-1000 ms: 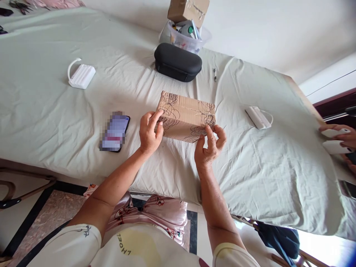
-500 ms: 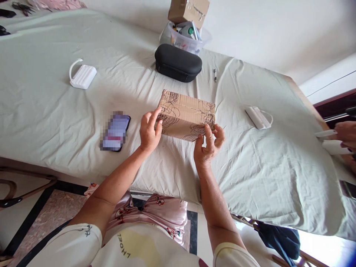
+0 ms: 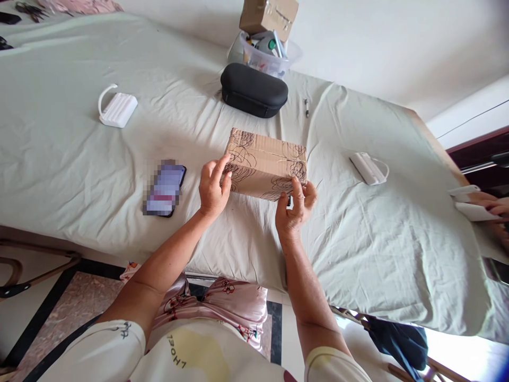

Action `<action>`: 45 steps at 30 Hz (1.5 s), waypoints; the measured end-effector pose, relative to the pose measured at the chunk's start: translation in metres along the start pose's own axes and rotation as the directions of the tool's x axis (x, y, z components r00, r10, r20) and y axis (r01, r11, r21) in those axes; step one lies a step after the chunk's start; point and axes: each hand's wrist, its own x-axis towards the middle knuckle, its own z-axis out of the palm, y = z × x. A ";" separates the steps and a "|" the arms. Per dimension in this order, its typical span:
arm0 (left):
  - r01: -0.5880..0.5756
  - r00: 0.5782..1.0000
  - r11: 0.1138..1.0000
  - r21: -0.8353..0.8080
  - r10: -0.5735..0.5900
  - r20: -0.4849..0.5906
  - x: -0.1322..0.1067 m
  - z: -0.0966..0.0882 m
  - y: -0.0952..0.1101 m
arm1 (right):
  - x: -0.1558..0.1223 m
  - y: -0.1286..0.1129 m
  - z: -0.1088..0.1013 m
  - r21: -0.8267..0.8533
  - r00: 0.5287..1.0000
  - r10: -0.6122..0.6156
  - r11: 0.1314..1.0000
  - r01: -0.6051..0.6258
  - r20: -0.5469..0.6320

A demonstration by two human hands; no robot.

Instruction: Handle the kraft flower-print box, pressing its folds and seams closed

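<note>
A brown cardboard box (image 3: 266,159) with black scribbled circles on its top and near side is between my two hands over the cloth-covered table. My left hand (image 3: 214,185) grips its left end, thumb on the near face and fingers at the corner. At the near right corner, my right hand (image 3: 295,207) has its thumb and fingers on the box. A small dark object, possibly the pen's end, pokes out beside the right thumb; most of it is hidden. Left of the box lies a smartphone (image 3: 165,191) with a blurred screen.
Behind the box rests a black hard case (image 3: 253,90), with a plastic basket (image 3: 266,61) of items beyond it. White power banks lie at left (image 3: 118,110) and right (image 3: 368,168). A pen (image 3: 306,107) lies near the case. Another person's hand (image 3: 487,207) holds something white at the right edge.
My right hand's outer fingers have curled in slightly around the box's corner. The box has hardly moved. At the right edge, the other person's hand and white item have shifted slightly.
</note>
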 end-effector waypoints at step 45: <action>0.211 0.876 0.865 0.455 -0.373 0.304 -0.006 0.007 -0.018 | -0.013 0.014 0.009 -0.132 0.880 0.300 0.954 -0.270 0.369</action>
